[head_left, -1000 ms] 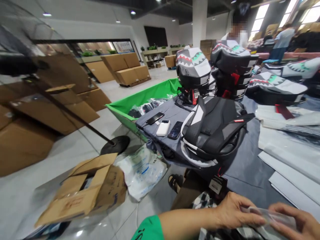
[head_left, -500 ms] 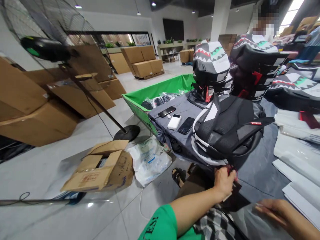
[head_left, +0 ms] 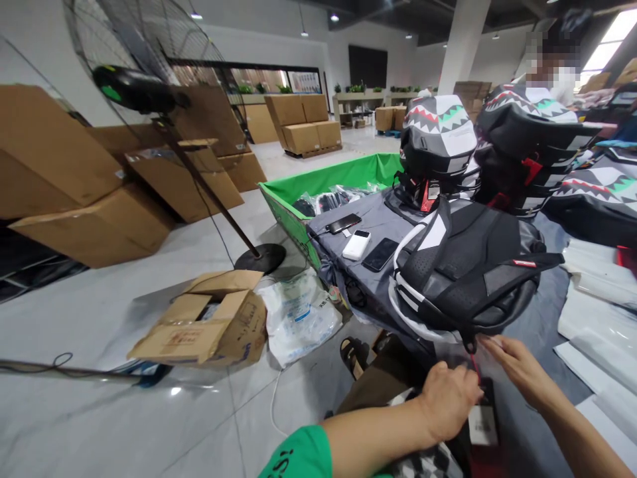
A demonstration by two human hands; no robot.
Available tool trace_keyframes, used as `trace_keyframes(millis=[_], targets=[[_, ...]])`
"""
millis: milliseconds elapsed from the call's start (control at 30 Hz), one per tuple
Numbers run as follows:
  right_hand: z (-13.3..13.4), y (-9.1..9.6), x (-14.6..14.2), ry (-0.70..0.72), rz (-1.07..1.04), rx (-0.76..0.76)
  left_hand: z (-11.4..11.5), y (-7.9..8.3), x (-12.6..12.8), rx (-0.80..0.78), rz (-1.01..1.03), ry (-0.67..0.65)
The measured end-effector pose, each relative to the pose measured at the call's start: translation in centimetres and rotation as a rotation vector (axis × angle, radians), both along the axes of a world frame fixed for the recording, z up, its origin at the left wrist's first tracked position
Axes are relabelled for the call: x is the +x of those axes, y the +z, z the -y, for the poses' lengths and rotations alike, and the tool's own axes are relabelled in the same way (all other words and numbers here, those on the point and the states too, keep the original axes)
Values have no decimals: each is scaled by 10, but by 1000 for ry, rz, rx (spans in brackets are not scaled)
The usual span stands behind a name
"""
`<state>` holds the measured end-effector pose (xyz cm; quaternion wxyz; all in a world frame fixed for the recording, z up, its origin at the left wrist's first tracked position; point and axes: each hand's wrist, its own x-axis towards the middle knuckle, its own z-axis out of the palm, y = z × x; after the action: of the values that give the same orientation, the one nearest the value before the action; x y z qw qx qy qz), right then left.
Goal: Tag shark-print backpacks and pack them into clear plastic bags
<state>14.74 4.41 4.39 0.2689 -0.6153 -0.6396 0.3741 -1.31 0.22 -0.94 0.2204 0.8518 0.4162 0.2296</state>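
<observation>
A black backpack point(head_left: 462, 255) with white trim lies strap side up on the grey-covered table, its top loop toward me. From that loop runs a red cord point(head_left: 474, 365) down to a hang tag point(head_left: 482, 425), dark with a white barcode label. My left hand point(head_left: 450, 401) is closed at the cord and the tag's upper end. Beside the loop, my right hand point(head_left: 512, 362) has its fingertips pinched together; what lies between them is unclear. Clear film shows faintly near the loop.
Two phones and a white power bank point(head_left: 357, 245) lie left of the backpack. Stacked shark-mouth backpacks point(head_left: 438, 133) stand behind it, plastic bags point(head_left: 597, 299) to the right. A green-lined bin point(head_left: 328, 169), fan stand point(head_left: 259, 259) and open carton point(head_left: 199, 332) are at left.
My right hand has moved up and left to the backpack's loop. My left hand has shifted down, and the tag's barcode side now shows. The camera view has turned slightly left.
</observation>
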Motion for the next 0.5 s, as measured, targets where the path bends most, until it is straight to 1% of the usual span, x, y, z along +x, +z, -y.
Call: trace_keyframes(millis=[33, 67, 100, 133, 167, 200, 233, 300, 333, 367, 433, 467, 500], targets=[[1, -1, -2, -27, -5, 12, -1, -1, -1, 85, -105, -39], [2, -1, -4, -47, 10, 36, -2, -3, -3, 145, -158, -65], [4, -2, -6, -71, 42, 71, -2, -4, -6, 177, -153, -76], [5, -3, -8, -100, 82, 110, 0, -4, -11, 176, -91, -67], [6, -3, -11, -131, 123, 146, 2, -5, -15, 136, 20, -26], [7, -3, -13, -155, 156, 167, 5, -6, -19, 59, 165, 53], [8, -3, -15, -165, 177, 173, 9, -6, -23, -47, 327, 174], [8, -2, -18, -154, 200, 163, 13, -6, -25, -300, 659, 452], [8, -1, -19, -145, 210, 153, 14, -4, -24, -430, 830, 541], [7, 0, -20, -143, 221, 145, 12, -3, -21, -554, 1004, 565], [7, 1, -20, -146, 240, 140, 5, 2, -11, -770, 1323, 503], [7, 2, -20, -149, 248, 141, 0, 5, -5, -851, 1445, 485], [7, 2, -19, -149, 252, 145, -5, 7, 1, -907, 1534, 502]])
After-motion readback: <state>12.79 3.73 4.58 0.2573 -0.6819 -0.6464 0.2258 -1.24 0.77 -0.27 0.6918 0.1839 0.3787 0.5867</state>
